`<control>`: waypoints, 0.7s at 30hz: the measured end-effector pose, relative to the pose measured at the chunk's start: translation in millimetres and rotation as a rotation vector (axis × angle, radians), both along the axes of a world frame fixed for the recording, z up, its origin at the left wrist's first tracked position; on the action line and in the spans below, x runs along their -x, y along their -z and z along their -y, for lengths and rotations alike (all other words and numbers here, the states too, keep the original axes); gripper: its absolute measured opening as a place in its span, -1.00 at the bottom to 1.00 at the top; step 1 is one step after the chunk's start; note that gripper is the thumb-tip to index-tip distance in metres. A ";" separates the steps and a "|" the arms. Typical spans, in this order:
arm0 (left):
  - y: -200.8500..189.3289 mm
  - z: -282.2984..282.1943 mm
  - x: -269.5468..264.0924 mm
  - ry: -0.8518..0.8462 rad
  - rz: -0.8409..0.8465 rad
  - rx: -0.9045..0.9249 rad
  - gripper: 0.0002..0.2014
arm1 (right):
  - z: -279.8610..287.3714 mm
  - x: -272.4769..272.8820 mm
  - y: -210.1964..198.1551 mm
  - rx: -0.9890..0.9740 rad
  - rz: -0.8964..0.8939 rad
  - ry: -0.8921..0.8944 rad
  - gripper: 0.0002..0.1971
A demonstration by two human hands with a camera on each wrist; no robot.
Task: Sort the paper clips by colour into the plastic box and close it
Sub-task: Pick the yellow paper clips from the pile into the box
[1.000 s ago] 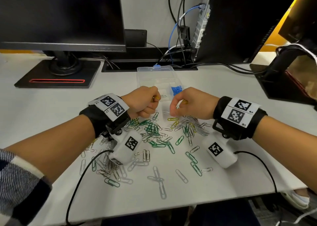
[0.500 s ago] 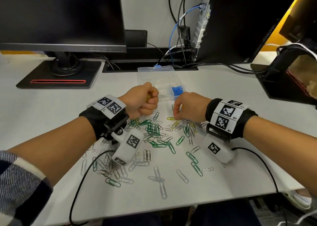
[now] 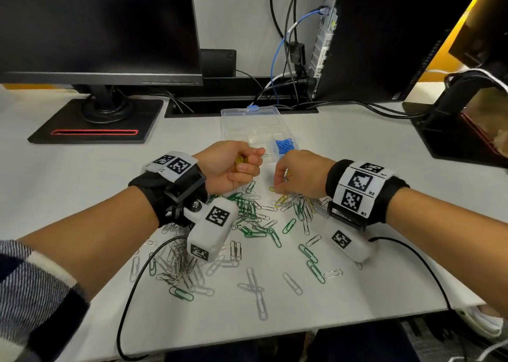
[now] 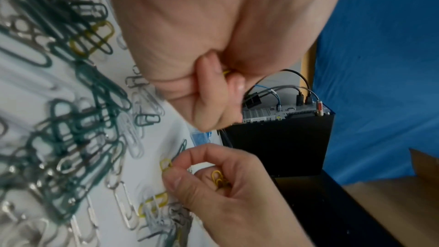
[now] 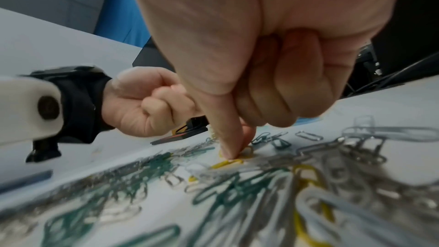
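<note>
Green, silver and yellow paper clips [image 3: 255, 218] lie scattered on the white desk. The clear plastic box [image 3: 251, 122] stands open behind them, with blue clips [image 3: 285, 145] in its right compartment. My left hand [image 3: 247, 166] hovers as a fist near the box's front edge and grips a bundle of yellow clips [image 3: 239, 161]. My right hand [image 3: 276, 187] is down at the pile; thumb and forefinger pinch a yellow clip [image 4: 165, 164] on the desk, and its curled fingers hold more yellow clips [image 4: 218, 177]. In the right wrist view the fingertip [image 5: 229, 152] presses on that clip.
A monitor stand [image 3: 93, 122] sits at the back left. A black computer case [image 3: 384, 45] with cables [image 3: 286, 59] is behind the box, and a dark stand [image 3: 450, 130] is at the right. Camera cables [image 3: 129, 293] trail over the desk's front edge.
My right hand has dropped from beside the left hand to the pile and pinched a yellow clip. The left fist has lifted slightly toward the box.
</note>
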State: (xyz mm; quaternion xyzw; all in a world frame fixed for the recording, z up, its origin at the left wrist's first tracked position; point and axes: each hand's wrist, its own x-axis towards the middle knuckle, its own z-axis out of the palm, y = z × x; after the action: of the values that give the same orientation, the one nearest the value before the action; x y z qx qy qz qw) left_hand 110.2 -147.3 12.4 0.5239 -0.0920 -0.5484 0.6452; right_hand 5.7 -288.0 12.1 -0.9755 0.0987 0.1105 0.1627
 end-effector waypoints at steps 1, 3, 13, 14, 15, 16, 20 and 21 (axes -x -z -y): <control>-0.1 0.3 0.2 0.000 0.040 -0.034 -0.79 | -0.1 -0.3 -0.4 -0.003 -0.005 -0.001 -0.82; -2.4 4.4 2.1 0.035 0.254 -0.148 -0.79 | 3.9 1.5 -2.4 -0.037 -0.004 0.036 -0.76; 0.0 33.3 39.1 0.589 1.554 -0.640 -0.71 | 51.5 65.2 -7.3 -1.920 0.009 0.643 -0.87; -0.8 35.8 40.5 0.612 1.578 -0.662 -0.73 | 55.5 72.0 -5.1 -2.043 0.004 0.628 -0.88; -1.8 37.5 41.7 0.626 1.605 -0.674 -0.74 | 58.2 77.9 -2.5 -2.117 0.004 0.609 -0.89; -2.5 39.2 42.4 0.642 1.626 -0.687 -0.74 | 59.8 83.2 0.9 -2.166 0.006 0.590 -0.89; -3.2 43.6 39.3 0.692 1.654 -0.718 -0.73 | 53.7 94.4 8.4 -2.255 0.025 0.554 -0.90; -2.6 43.5 38.5 0.703 1.654 -0.721 -0.73 | 51.5 95.6 9.0 -2.264 0.037 0.556 -0.90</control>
State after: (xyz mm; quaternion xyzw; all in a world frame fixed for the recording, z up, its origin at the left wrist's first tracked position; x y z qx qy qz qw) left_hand 71.7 -190.8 15.0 0.8532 -0.4947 -0.1632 -0.0241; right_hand -89.9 -339.5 3.2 -0.2190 0.1516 0.0816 0.9604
